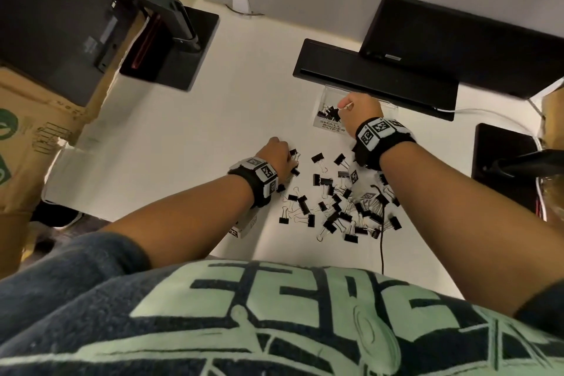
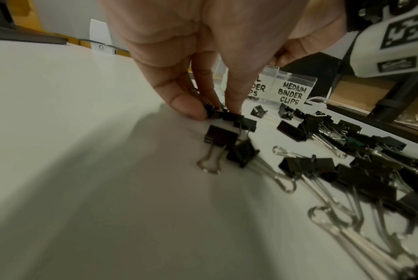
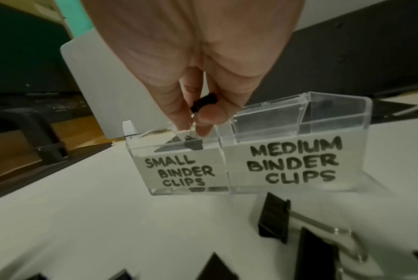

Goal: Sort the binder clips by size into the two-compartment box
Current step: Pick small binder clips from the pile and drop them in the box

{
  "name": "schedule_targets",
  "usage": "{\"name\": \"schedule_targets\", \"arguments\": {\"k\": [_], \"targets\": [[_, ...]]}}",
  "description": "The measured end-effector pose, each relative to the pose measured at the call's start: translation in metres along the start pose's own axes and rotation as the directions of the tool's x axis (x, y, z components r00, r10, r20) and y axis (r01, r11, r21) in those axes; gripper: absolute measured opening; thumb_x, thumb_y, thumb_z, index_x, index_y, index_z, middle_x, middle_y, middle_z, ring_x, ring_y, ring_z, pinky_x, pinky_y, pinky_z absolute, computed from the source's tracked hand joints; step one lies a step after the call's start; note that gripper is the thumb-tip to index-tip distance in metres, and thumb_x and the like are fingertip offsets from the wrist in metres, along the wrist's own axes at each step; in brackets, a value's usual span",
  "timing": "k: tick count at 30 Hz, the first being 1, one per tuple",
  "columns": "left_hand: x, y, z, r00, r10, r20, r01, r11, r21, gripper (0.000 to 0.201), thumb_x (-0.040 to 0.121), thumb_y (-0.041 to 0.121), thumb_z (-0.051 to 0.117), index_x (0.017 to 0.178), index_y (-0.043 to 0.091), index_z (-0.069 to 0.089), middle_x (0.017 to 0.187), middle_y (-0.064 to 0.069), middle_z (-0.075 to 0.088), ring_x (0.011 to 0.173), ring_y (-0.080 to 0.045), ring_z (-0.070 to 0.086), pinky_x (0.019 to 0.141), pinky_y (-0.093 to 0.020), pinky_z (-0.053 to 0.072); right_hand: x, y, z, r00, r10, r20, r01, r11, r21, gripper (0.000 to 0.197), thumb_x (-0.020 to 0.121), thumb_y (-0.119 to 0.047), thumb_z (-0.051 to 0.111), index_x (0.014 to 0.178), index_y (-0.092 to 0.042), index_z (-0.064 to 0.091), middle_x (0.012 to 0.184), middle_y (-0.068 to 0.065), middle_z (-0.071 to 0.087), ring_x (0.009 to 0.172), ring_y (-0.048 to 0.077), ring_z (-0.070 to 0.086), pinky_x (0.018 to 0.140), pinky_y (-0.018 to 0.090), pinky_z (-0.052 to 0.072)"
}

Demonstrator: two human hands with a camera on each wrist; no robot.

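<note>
Right hand (image 3: 193,79) held above clear two-compartment box (image 3: 299,151), small black binder clip (image 3: 204,102) pinched over the "SMALL" side, left hand (image 2: 203,62) lowered on white desk (image 1: 189,131), fingertips (image 2: 191,109) closed around small clip (image 2: 214,112) at edge of scattered clips (image 1: 338,204).

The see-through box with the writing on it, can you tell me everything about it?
The box is clear plastic with two open-topped compartments side by side, hand-labelled SMALL BINDER CLIPS and MEDIUM BINDER CLIPS. It stands upright on the white table. Small black clips lie in the small side; the medium side looks empty. The right hand pinches a small clip above the small side.
</note>
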State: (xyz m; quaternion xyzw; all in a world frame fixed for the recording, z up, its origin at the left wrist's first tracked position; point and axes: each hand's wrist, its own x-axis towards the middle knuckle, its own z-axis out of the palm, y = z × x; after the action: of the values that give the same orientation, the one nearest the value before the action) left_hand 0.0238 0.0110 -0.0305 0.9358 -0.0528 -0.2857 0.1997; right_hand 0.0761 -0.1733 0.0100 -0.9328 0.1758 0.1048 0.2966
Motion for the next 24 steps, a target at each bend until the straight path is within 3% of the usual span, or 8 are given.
{"name": "schedule_targets", "arguments": {"k": [3, 5, 7, 10, 13, 17, 21, 24], "targets": [[0.002, -0.001, -0.001, 1.0, 0.003, 0.007, -0.003, 1.0, -0.017, 0.025, 0.093, 0.025, 0.056, 0.106, 0.003, 0.059, 0.12, -0.013, 0.049, 0.098, -0.027, 0.058, 0.083, -0.032, 0.049, -0.003, -0.005, 0.004, 0.998, -0.067, 0.0, 0.067, 0.996, -0.066, 0.025, 0.091, -0.011, 0.049, 0.108, -0.017, 0.066, 0.124, 0.008, 0.059, 0.114, 0.025, 0.055, 0.077, 0.026, 0.044], [0.002, -0.003, 0.0, 1.0, 0.016, -0.001, -0.016, 1.0, -0.023, 0.019, 0.092, 0.02, 0.056, 0.102, 0.004, 0.06, 0.119, -0.013, 0.051, 0.089, -0.022, 0.054, 0.076, -0.028, 0.045, -0.009, -0.01, 0.009, 0.991, -0.13, -0.019, 0.127, 0.984, -0.125, 0.024, 0.092, -0.012, 0.049, 0.109, -0.017, 0.065, 0.127, 0.008, 0.053, 0.125, 0.025, 0.044, 0.085, 0.032, 0.045], [0.001, -0.004, 0.001, 1.0, 0.018, -0.017, -0.019, 0.999, -0.037, 0.011, 0.091, 0.014, 0.056, 0.096, 0.005, 0.06, 0.116, -0.012, 0.052, 0.083, -0.019, 0.05, 0.072, -0.027, 0.041, -0.017, -0.014, 0.017, 0.979, -0.201, -0.01, 0.199, 0.973, -0.118, 0.025, 0.09, -0.008, 0.047, 0.106, -0.014, 0.066, 0.125, 0.01, 0.05, 0.126, 0.026, 0.04, 0.094, 0.035, 0.044], [0.0, -0.008, 0.001, 0.999, 0.018, -0.031, -0.019, 0.999, -0.044, 0.008, 0.087, 0.004, 0.054, 0.083, 0.012, 0.055, 0.112, -0.011, 0.055, 0.08, -0.018, 0.05, 0.071, -0.026, 0.04, -0.031, -0.018, 0.039, 0.942, -0.293, 0.162, 0.314, 0.941, -0.123, 0.03, 0.087, -0.002, 0.047, 0.107, -0.015, 0.066, 0.121, 0.009, 0.053, 0.12, 0.024, 0.046, 0.099, 0.033, 0.042], [-0.001, -0.013, -0.003, 0.999, 0.02, -0.028, -0.022, 0.998, -0.057, 0.012, 0.087, 0.002, 0.053, 0.082, 0.013, 0.052, 0.1, -0.008, 0.055, 0.079, -0.019, 0.051, 0.069, -0.027, 0.041, -0.041, -0.016, 0.063, 0.892, -0.311, 0.327, 0.385, 0.902, -0.194, 0.038, 0.087, 0.0, 0.049, 0.118, -0.018, 0.061, 0.123, 0.006, 0.053, 0.121, 0.023, 0.045, 0.097, 0.031, 0.041], [-0.004, -0.021, -0.004, 0.997, 0.053, -0.061, -0.06, 0.991, -0.119, 0.011, 0.088, 0.002, 0.05, 0.086, 0.012, 0.05, 0.089, -0.004, 0.052, 0.078, -0.019, 0.05, 0.063, -0.028, 0.04, -0.049, -0.01, 0.08, 0.866, -0.319, 0.386, 0.421, 0.881, -0.217, 0.039, 0.092, -0.012, 0.054, 0.129, -0.02, 0.056, 0.126, 0.011, 0.05, 0.123, 0.027, 0.044, 0.098, 0.037, 0.043], [-0.007, -0.025, -0.001, 0.996, 0.079, -0.037, -0.083, 0.992, -0.099, 0.021, 0.084, 0.0, 0.054, 0.103, 0.01, 0.056, 0.098, -0.006, 0.053, 0.086, -0.024, 0.056, 0.078, -0.037, 0.049, -0.053, -0.004, 0.084, 0.867, -0.344, 0.362, 0.436, 0.874, -0.213, 0.028, 0.091, -0.016, 0.057, 0.119, -0.014, 0.059, 0.12, 0.013, 0.049, 0.116, 0.028, 0.047, 0.09, 0.036, 0.045], [-0.01, -0.028, 0.003, 0.991, 0.129, -0.033, -0.132, 0.987, -0.093, 0.025, 0.088, 0.004, 0.051, 0.11, 0.013, 0.057, 0.108, -0.011, 0.054, 0.093, -0.027, 0.057, 0.083, -0.035, 0.048, -0.054, -0.004, 0.083, 0.882, -0.319, 0.347, 0.41, 0.882, -0.231, 0.022, 0.09, -0.015, 0.056, 0.111, -0.009, 0.059, 0.119, 0.012, 0.05, 0.114, 0.027, 0.048, 0.088, 0.035, 0.045]]}}
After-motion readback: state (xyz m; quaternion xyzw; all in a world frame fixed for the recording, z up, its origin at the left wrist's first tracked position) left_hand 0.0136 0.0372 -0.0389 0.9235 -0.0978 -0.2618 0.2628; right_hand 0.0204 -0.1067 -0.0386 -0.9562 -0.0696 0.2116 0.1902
